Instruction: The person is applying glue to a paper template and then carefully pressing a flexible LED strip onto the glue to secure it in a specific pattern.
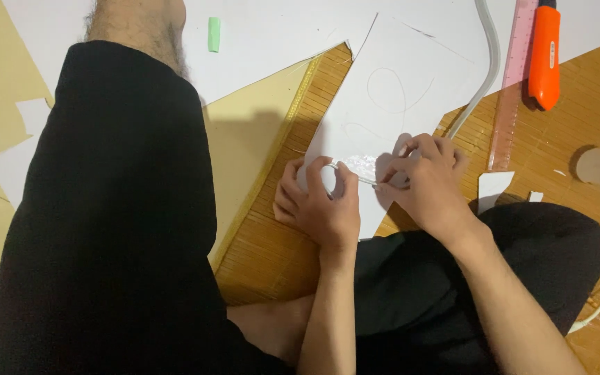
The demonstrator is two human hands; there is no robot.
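Left hand (316,205) sits at the lower left edge of the white paper sheet (397,90), fingers curled around a roll of clear tape (324,177). Right hand (425,182) is just right of the roll, on the sheet's lower part, fingertips pinched together on a strip of tape (359,169) that spans between both hands. The sheet lies on a bamboo mat (272,250) and carries faint pencil curves. Right of the sheet: clear flexible curve ruler (489,69), pink straight ruler (514,76), orange utility knife (544,55). Up-left of the sheet, a green eraser (214,34). Black-clad legs flank the hands.
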